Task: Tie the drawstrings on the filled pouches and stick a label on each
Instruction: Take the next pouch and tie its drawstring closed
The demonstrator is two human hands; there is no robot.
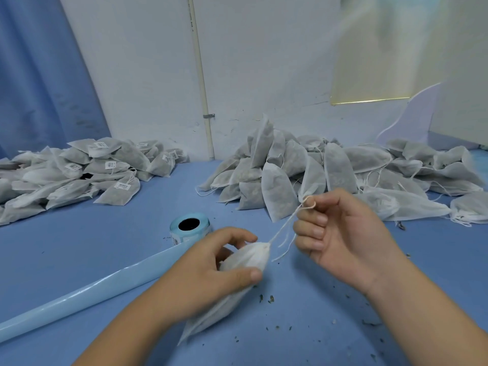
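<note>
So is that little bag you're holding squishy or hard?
Probably squishy: the pouch creases where the left hand grips it. Likely light too, being thin fabric on a thin drawstring that the right hand holds. It may shed bits; crumbs dot the table around it.

The blue table (pixel 79 247) bears a heap of labelled pouches (pixel 79 175) at left, an unlabelled heap (pixel 343 170) at right, a label roll (pixel 190 228) between them, nearer the front — plus a pale-blue strip (pixel 92 294) and scattered crumbs (pixel 266 298).
</note>
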